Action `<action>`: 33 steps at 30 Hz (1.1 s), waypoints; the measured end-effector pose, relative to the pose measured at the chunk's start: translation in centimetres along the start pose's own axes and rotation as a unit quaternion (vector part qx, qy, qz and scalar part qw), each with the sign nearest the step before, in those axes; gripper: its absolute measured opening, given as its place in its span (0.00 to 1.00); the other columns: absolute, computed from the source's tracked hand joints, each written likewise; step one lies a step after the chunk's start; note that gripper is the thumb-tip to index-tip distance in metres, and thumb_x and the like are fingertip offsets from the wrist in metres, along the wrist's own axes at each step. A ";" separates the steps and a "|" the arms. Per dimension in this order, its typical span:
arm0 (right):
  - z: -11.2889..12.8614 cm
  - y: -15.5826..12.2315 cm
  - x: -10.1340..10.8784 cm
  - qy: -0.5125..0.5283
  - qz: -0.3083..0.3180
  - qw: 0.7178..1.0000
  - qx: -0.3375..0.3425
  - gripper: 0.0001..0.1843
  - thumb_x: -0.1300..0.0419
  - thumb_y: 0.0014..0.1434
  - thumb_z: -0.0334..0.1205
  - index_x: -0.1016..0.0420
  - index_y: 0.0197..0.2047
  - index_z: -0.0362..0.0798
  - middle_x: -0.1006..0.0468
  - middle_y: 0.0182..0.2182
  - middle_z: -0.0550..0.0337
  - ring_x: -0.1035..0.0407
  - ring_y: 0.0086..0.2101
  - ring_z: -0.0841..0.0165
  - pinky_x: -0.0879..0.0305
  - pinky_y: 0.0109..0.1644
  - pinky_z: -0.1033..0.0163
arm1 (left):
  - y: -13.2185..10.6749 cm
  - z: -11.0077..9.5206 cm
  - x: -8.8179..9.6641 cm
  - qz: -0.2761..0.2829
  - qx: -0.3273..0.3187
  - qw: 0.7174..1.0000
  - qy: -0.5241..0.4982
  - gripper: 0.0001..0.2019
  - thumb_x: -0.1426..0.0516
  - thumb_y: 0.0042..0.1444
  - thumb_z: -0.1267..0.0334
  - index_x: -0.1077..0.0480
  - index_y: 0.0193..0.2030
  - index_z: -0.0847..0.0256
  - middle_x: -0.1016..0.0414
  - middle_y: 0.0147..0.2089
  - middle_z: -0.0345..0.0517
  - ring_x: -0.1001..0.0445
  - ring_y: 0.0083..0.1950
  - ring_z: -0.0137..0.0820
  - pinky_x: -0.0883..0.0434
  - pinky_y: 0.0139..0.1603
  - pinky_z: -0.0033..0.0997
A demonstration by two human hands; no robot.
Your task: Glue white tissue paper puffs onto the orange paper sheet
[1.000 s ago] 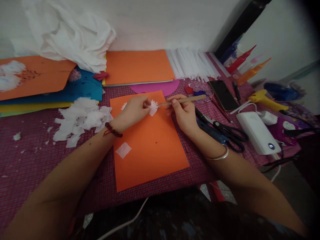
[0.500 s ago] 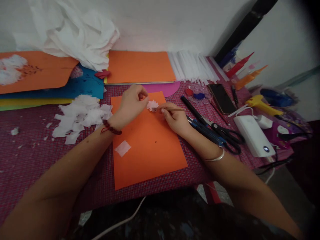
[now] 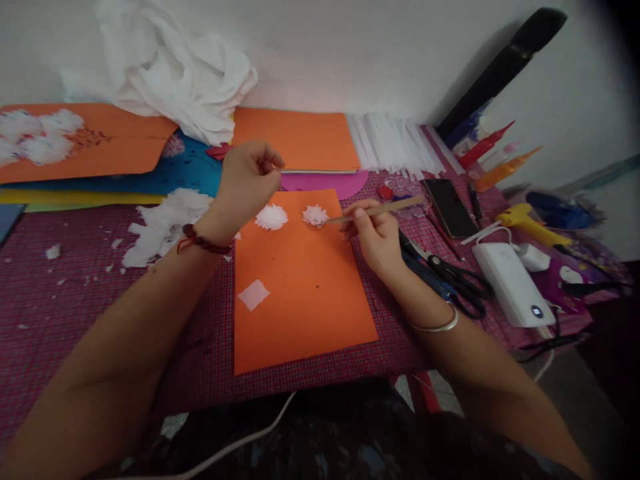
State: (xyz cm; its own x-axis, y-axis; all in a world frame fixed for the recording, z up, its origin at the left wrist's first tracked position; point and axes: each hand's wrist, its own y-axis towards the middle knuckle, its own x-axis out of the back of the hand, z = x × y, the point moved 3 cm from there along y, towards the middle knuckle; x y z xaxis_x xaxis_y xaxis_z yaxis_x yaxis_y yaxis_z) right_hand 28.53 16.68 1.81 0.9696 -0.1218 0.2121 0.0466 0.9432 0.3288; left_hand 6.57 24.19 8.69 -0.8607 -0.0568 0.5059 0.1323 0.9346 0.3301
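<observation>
My right hand (image 3: 373, 233) grips a thin wooden stick (image 3: 395, 205). The stick's tip is at the edge of a ruffled white paper tuft (image 3: 315, 215) on the orange sheet (image 3: 305, 320). A second white tuft (image 3: 271, 217) sits to its left on the same sheet. My left hand (image 3: 250, 180) is raised over the sheet's far left corner, thumb and fingers pinched together; whatever they hold, if anything, cannot be made out. A loose square of thin white paper (image 3: 254, 295) lies on the sheet's left side.
White paper pieces (image 3: 163, 227) are heaped left of the sheet. Black-handled scissors (image 3: 457, 277), a phone (image 3: 450, 208), a white power bank (image 3: 513, 283) and a yellow glue gun (image 3: 530, 221) lie to the right. Behind are an orange paper stack (image 3: 300, 140) and white strips (image 3: 400, 147).
My left hand has lifted away up and left, uncovering the left tuft. My right hand has drawn back slightly right with the stick. The view has shifted a little.
</observation>
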 end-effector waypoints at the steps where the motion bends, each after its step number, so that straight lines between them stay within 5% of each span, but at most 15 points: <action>1: -0.4 0.1 -0.1 0.044 -0.005 0.998 -0.041 0.22 0.44 0.66 0.63 0.30 0.37 0.51 0.24 0.26 0.61 0.31 0.23 0.71 0.32 0.27 0.64 | 0.0 -0.2 0.0 0.002 0.004 1.000 -0.002 0.07 0.43 0.51 0.74 0.29 0.31 0.58 0.37 0.24 0.35 0.41 0.26 0.26 0.44 0.29 0.32; 4: -1.3 0.3 -0.7 0.120 0.029 0.986 -0.111 0.27 0.37 0.57 0.69 0.32 0.35 0.52 0.25 0.24 0.64 0.31 0.21 0.71 0.32 0.25 0.64 | -0.1 -0.9 -0.2 0.044 0.015 0.999 0.001 0.06 0.44 0.56 0.72 0.28 0.33 0.58 0.37 0.24 0.36 0.41 0.26 0.26 0.43 0.28 0.31; 8: -1.8 0.4 -1.1 0.135 0.070 0.981 -0.121 0.27 0.34 0.54 0.68 0.30 0.34 0.52 0.24 0.23 0.63 0.32 0.19 0.72 0.33 0.24 0.65 | -2.0 -1.5 0.4 0.201 0.016 0.977 0.061 0.05 0.43 0.59 0.68 0.27 0.33 0.60 0.36 0.23 0.36 0.38 0.26 0.27 0.42 0.29 0.29; 12: -2.0 0.4 -1.0 0.123 0.076 0.982 -0.117 0.25 0.35 0.57 0.66 0.29 0.34 0.51 0.24 0.23 0.63 0.32 0.19 0.72 0.34 0.24 0.64 | -7.4 -1.5 3.2 0.315 -0.049 0.932 0.173 0.05 0.42 0.57 0.69 0.27 0.30 0.60 0.26 0.30 0.42 0.29 0.33 0.31 0.36 0.36 0.30; 15: -2.0 0.4 -1.1 0.121 0.087 0.983 -0.108 0.25 0.35 0.58 0.65 0.28 0.34 0.51 0.24 0.23 0.62 0.31 0.20 0.72 0.34 0.23 0.65 | -12.7 -0.9 4.8 0.376 -0.103 0.895 0.217 0.09 0.47 0.65 0.65 0.24 0.42 0.60 0.20 0.43 0.50 0.23 0.43 0.36 0.28 0.45 0.33; 19: -2.0 0.3 -1.3 0.121 0.086 0.983 -0.105 0.23 0.36 0.60 0.64 0.28 0.35 0.51 0.24 0.23 0.62 0.31 0.21 0.72 0.34 0.23 0.65 | -17.1 0.1 5.1 0.380 -0.200 0.847 0.314 0.19 0.52 0.65 0.74 0.28 0.58 0.64 0.24 0.61 0.60 0.25 0.61 0.42 0.28 0.61 0.44; 23: -2.0 0.3 -1.3 0.128 0.081 0.983 -0.101 0.24 0.35 0.58 0.65 0.28 0.34 0.51 0.24 0.23 0.63 0.32 0.20 0.72 0.35 0.22 0.66 | -17.1 1.0 4.4 0.367 -0.183 0.857 0.312 0.14 0.51 0.64 0.73 0.24 0.46 0.65 0.19 0.53 0.61 0.22 0.54 0.43 0.26 0.56 0.44; 28: -1.8 0.3 -1.2 0.119 0.069 0.987 -0.087 0.27 0.35 0.55 0.68 0.28 0.35 0.51 0.24 0.23 0.64 0.33 0.20 0.74 0.34 0.23 0.66 | -13.3 1.1 5.2 0.233 0.050 0.966 0.098 0.08 0.44 0.60 0.63 0.26 0.32 0.60 0.21 0.32 0.46 0.24 0.33 0.32 0.30 0.35 0.30; 30: -1.6 0.3 -1.2 0.106 0.060 0.990 -0.071 0.27 0.35 0.55 0.68 0.27 0.35 0.50 0.24 0.24 0.64 0.32 0.21 0.74 0.33 0.25 0.66 | -11.6 0.7 5.2 0.201 0.137 0.970 -0.001 0.06 0.41 0.55 0.62 0.28 0.28 0.59 0.26 0.27 0.41 0.29 0.28 0.28 0.35 0.30 0.28; 33: -1.5 0.3 -1.3 0.089 0.060 0.993 -0.051 0.27 0.35 0.56 0.66 0.25 0.37 0.48 0.23 0.27 0.61 0.30 0.24 0.73 0.32 0.26 0.66 | -9.3 -0.1 4.5 0.174 0.176 0.966 -0.076 0.06 0.38 0.49 0.63 0.30 0.25 0.59 0.29 0.25 0.40 0.33 0.26 0.26 0.37 0.29 0.28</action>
State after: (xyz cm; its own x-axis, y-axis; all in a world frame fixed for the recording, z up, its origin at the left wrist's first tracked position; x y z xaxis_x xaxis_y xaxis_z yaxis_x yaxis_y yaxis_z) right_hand 27.62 17.61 0.23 0.9963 0.0402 0.0758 -0.0556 0.9754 0.2134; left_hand 1.50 15.20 8.02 -0.8598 0.3099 0.4058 0.2748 0.9507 -0.1438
